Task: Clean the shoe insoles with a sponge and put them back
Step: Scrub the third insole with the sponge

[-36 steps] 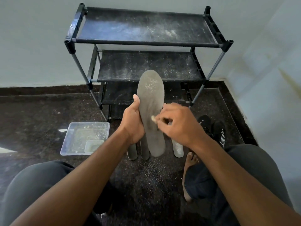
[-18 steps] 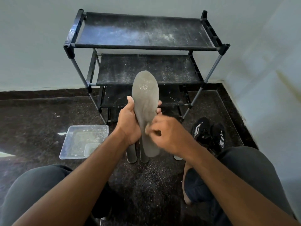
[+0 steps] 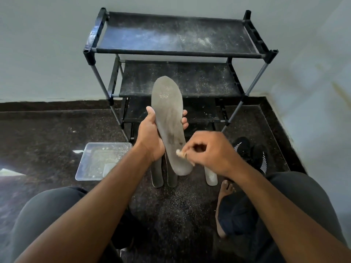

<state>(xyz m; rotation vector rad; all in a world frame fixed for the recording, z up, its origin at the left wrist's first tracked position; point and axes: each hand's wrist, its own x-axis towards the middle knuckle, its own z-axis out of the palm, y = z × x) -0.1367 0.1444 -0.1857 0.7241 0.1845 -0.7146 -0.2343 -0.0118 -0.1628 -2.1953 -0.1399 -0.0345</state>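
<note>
The left hand [image 3: 150, 137] holds the grey insole [image 3: 169, 126] upright, the thumb on one edge and the fingertips [image 3: 184, 118] curled round the other. The right hand [image 3: 210, 150] pinches a small piece of sponge [image 3: 180, 153] at the tips of its fingers, against the heel part of the insole. The piece is tiny, so I think it can slip from the pinch. Pressing hard may also bend the insole or twist it out of the left fingers.
</note>
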